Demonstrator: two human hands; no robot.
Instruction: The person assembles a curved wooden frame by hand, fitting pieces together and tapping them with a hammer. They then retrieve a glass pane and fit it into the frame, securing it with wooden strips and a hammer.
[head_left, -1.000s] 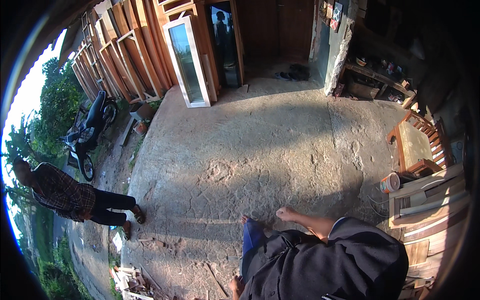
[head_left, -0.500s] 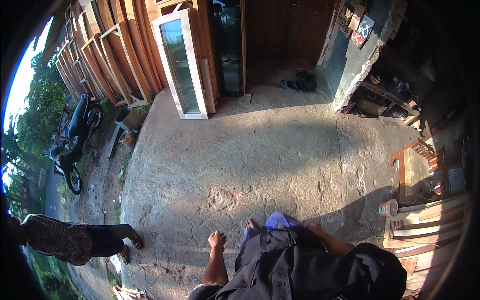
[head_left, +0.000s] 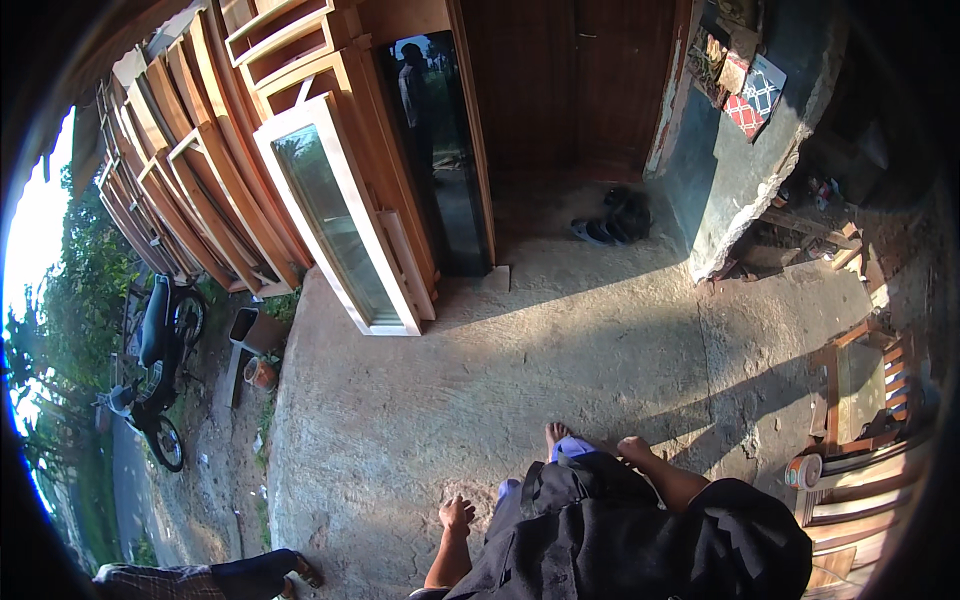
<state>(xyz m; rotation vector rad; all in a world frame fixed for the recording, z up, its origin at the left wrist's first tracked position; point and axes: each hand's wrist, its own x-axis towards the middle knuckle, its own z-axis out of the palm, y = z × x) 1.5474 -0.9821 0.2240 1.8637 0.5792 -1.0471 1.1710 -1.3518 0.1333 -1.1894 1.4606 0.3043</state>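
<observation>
Both hands have swung while the person walks nearer the doorway: left hand hangs loosely open and empty over the concrete floor, right hand likewise empty. Ahead, the white-framed window leans against stacked wooden frames.

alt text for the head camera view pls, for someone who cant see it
Seen from above, a person in dark clothes walks barefoot on a concrete yard, left hand empty and open, right hand at their side. Ahead, a white-framed glass window leans against stacked wooden frames.
</observation>
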